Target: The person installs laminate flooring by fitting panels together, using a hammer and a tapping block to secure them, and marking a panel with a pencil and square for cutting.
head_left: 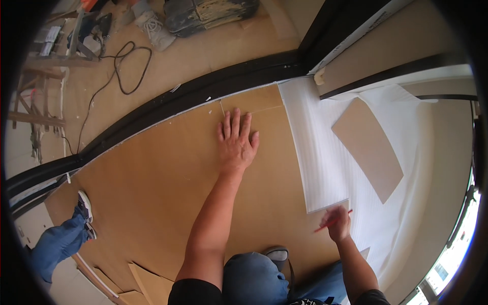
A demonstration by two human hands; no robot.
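My left hand [237,143] lies flat with fingers spread on the brown board flooring [168,173], near its far edge by the black frame. Thin seams run in the board around my fingertips. My right hand [336,222], slightly blurred, is closed round a thin red pencil [321,229]. It is over the board's right edge, by a corner of a board piece, beside the white foam underlay [320,168]. Whether the pencil touches the board I cannot tell.
A loose board piece [368,150] lies on the underlay to the right. The black door track [193,96] crosses the far side. Beyond it are a cable [119,66] and a dusty black case [211,15]. Another person's leg [63,239] is at the left; cut board pieces [145,282] lie near me.
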